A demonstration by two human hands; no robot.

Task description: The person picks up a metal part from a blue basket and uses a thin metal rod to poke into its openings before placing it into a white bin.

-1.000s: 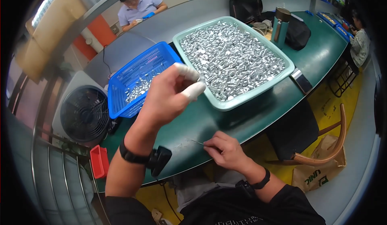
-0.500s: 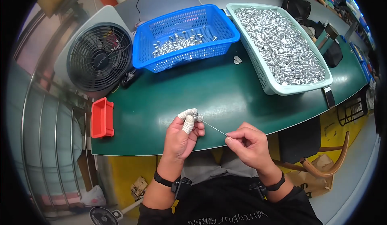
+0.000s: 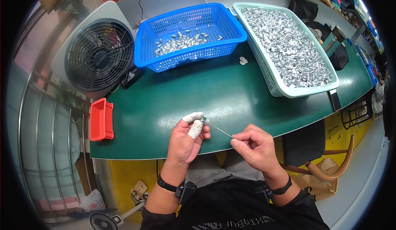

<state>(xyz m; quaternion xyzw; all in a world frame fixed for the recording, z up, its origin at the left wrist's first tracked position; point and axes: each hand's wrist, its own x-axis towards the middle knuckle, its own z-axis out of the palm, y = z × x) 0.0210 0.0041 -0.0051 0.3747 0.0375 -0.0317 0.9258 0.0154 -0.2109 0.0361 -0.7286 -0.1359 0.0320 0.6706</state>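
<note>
The left hand point(image 3: 185, 141) had come down to the frame's lower centre, pinching a small shiny piece point(image 3: 204, 119); the right hand point(image 3: 258, 149) pinched a thin rod point(image 3: 220, 130) toward it, best kept steady and aligned.

black sleeves point(image 3: 304, 208) — black wrist straps point(image 3: 166, 184) — white wraps point(image 3: 195, 130) on left fingers point(image 3: 205, 132)

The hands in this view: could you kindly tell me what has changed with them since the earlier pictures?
The left hand has drawn back toward the person from near the blue basket and green basket, to the far end of the rod; half a second ago it was already there. The right hand keeps holding the rod, and the baskets stay side by side.
</note>
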